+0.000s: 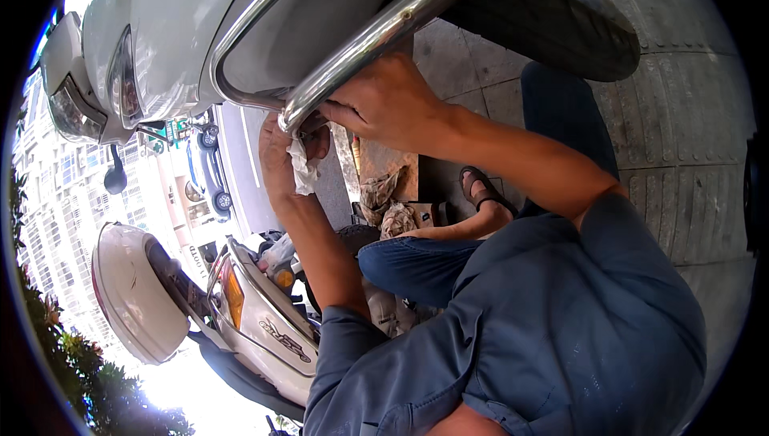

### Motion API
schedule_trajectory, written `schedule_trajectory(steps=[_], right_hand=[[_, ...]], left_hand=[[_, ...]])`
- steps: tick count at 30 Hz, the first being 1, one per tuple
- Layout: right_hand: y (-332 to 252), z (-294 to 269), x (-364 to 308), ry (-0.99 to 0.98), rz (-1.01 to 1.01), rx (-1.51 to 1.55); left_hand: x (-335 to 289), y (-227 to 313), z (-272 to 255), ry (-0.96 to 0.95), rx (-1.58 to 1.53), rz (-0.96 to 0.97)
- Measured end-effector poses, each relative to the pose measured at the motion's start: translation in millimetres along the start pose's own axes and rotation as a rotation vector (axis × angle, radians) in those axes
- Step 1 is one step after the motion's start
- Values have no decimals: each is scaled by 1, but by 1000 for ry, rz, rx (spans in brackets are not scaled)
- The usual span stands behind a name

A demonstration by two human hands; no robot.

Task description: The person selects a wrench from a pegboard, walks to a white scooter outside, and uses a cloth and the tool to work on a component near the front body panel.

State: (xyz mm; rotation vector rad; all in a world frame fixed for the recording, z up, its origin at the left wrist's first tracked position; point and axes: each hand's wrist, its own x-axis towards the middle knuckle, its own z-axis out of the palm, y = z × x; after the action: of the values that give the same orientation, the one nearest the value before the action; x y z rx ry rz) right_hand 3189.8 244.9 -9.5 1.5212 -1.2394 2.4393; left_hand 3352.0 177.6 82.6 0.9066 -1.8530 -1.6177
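Note:
Both my hands meet at the lower bend of a chrome guard bar (360, 44) on a grey scooter (172, 28). My left hand (276, 148) is closed beneath the bend, with a crumpled white tissue or rag (303, 165) hanging from its fingers. Right beside it, my right hand (384, 100) is curled just behind the bar, its thumb and fingers pinched together near the tissue. Whatever the right fingertips hold is too small and shaded to make out. The scooter's black front tyre (553, 20) is above and to the right of my right hand.
A white scooter with a top box (132, 292) stands at the lower left. Crumpled rags (380, 196) lie by a brown board (392, 170) beyond my forearms. My sandalled foot (478, 188) rests on the paving (673, 116). A parked car (210, 172) is on the road.

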Motion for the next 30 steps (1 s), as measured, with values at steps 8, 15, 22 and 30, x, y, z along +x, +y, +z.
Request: schedule_trajectory(steps=[8,15,22,30], right_hand=[[-15,13,16,47,-6,-73],[-22,10,20,-241,155,-59],[-33,-1,11,-112,437,295],[-15,-32,-19,-273,634,223]], left_hand=[[4,28,-1,20,96,-115],[6,28,5,-89,-165,-90],[-16,14,12,140,-323,104],[-82,-50,3,217,-619,118]])
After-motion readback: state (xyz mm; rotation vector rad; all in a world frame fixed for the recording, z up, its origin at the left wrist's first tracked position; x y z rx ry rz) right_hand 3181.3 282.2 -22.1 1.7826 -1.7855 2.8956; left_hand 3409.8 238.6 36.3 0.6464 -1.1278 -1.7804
